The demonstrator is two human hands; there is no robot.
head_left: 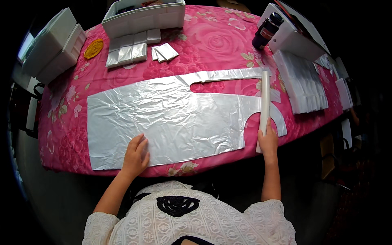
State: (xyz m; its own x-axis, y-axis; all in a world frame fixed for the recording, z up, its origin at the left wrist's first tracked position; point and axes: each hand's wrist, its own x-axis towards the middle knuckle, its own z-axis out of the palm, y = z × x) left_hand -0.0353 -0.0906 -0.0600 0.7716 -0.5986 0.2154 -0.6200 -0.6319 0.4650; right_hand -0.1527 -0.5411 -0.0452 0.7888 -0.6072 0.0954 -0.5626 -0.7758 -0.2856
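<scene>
A silvery thin plastic apron [163, 122] lies spread sideways on the table, creased over its middle, with its neck and strap cut-outs toward the right. My left hand [136, 154] rests near its front edge, fingers stretched out and holding nothing. At the right, my right hand [268, 139] is closed round the near end of a long whitish flat stick or tube [265, 96]. This piece stands across the straps of the apron, pointing away from me; whether it is solid or rolled film I cannot tell. Part of a strap shows to its right.
Folded plastic packets [126, 51] sit before a white foam box [143, 18], with loose packets [165, 52] beside them. A yellow coil [93, 48] and stacked foam boxes [57, 45] stand left. Right are a dark bottle [267, 30], another foam box [294, 38] and layered plastic sheets [301, 83].
</scene>
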